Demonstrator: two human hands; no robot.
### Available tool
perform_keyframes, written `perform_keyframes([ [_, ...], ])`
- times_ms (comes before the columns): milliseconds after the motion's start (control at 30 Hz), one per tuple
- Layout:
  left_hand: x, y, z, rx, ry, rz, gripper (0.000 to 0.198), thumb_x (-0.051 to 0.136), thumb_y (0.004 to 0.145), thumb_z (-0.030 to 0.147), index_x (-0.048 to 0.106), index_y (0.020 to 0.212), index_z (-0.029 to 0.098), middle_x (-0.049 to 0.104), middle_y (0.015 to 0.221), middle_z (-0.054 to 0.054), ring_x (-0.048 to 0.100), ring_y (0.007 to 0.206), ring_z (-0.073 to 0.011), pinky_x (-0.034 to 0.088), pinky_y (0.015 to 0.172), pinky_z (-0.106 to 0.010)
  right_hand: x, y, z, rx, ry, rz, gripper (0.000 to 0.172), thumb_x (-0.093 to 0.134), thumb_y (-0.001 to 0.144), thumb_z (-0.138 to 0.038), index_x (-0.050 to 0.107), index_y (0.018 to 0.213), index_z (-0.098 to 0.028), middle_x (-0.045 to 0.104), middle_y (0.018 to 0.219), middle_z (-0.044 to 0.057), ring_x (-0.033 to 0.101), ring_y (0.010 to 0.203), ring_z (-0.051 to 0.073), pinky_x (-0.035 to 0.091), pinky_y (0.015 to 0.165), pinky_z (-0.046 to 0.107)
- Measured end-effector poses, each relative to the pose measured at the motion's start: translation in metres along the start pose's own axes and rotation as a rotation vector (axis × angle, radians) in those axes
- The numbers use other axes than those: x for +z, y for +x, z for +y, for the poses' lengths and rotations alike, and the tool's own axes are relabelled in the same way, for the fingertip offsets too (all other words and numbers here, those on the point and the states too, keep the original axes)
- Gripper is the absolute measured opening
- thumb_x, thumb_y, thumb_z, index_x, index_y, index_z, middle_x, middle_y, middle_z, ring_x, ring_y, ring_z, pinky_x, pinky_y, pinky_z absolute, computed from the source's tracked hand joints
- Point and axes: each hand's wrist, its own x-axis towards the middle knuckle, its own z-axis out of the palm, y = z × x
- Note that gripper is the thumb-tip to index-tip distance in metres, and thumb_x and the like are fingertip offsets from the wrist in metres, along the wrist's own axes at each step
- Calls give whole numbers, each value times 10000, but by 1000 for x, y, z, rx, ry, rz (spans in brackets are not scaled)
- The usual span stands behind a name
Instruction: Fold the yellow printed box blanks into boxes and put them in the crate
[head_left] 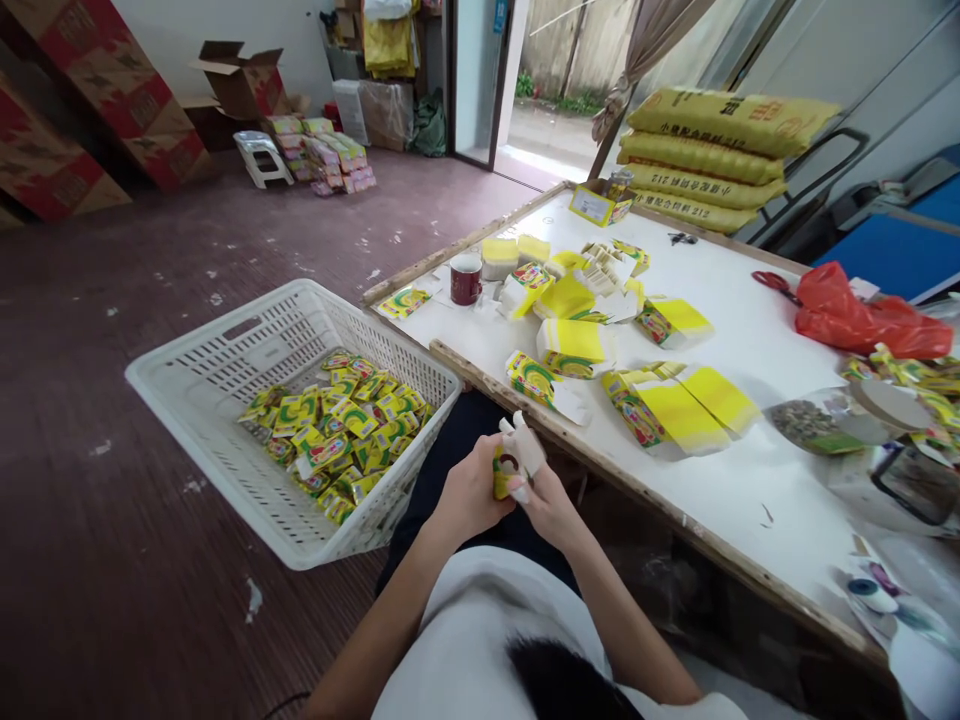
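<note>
Left hand (472,492): grasps a yellow box (500,484).
Right hand (546,492): grips the same box.
Basket (202,378): holds yellow packs (358,420).

Person's left hand (474,490) and right hand (546,492) meet around a small yellow box (500,478); white coverings (531,450) on right fingers. To the left: white plastic basket (217,452) containing heaped yellow-green packs (330,430). On white table (750,510), other side: yellow cartons (574,340), maroon mug (466,284), red plastic bag (862,312), lidded jar (814,420). Yellow sacks (697,160) stacked near table's far end.
</note>
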Motion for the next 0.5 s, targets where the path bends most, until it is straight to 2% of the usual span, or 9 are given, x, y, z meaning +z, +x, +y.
perform_keyframes([
  [100, 4, 2, -4, -19, -99, 125, 520, 741, 618, 118, 586, 1100, 238, 620, 1088, -107, 619, 1030, -317, 512, 915, -448, 1, 0, 2, -122, -254, -9, 514, 531, 963, -293, 524, 1477, -279, 442, 1591, 85, 410, 1475, 288, 356, 1213, 471],
  [167, 3, 3, -4, -29, -37, 210, 509, 764, 607, 131, 593, 1079, 218, 610, 1144, -140, 588, 1122, -357, 479, 976, -507, -2, 2, 6, -162, -327, 36, 514, 462, 972, -205, 529, 1475, -289, 443, 1591, 77, 434, 1463, 267, 392, 1194, 451],
  [200, 1, 4, -3, -40, 22, 217, 523, 777, 616, 155, 585, 1099, 211, 614, 1153, -142, 592, 1124, -364, 477, 972, -526, -5, 3, 9, -174, -351, 65, 526, 442, 977, -188, 511, 1488, -293, 447, 1589, 77, 442, 1459, 260, 403, 1187, 448],
  [267, -6, 6, -1, -45, 133, 172, 533, 800, 644, 215, 570, 1124, 203, 642, 1117, -126, 627, 1070, -354, 498, 929, -526, -12, 4, 14, -203, -398, 79, 543, 448, 985, -202, 459, 1522, -287, 420, 1607, 88, 431, 1466, 265, 414, 1177, 448],
  [333, -15, 6, 2, -17, 213, 107, 506, 814, 665, 272, 573, 1105, 200, 675, 1061, -109, 659, 1015, -339, 522, 892, -503, -18, 4, 17, -224, -452, 27, 531, 483, 987, -239, 466, 1517, -275, 364, 1635, 109, 428, 1467, 282, 441, 1151, 438],
  [400, -22, 6, 5, 16, 258, 78, 511, 824, 672, 309, 579, 1105, 195, 698, 1067, -116, 677, 1015, -335, 536, 890, -490, -26, 4, 15, -229, -499, -44, 457, 506, 982, -247, 566, 1434, -268, 361, 1633, 129, 459, 1445, 292, 475, 1111, 424],
  [500, -26, 5, 9, 28, 277, 39, 553, 842, 664, 323, 591, 1136, 183, 720, 1117, -134, 694, 1039, -337, 550, 908, -491, -39, 4, 5, -226, -520, -141, 321, 516, 966, -204, 697, 1228, -250, 469, 1558, 145, 498, 1415, 290, 475, 1100, 432],
])
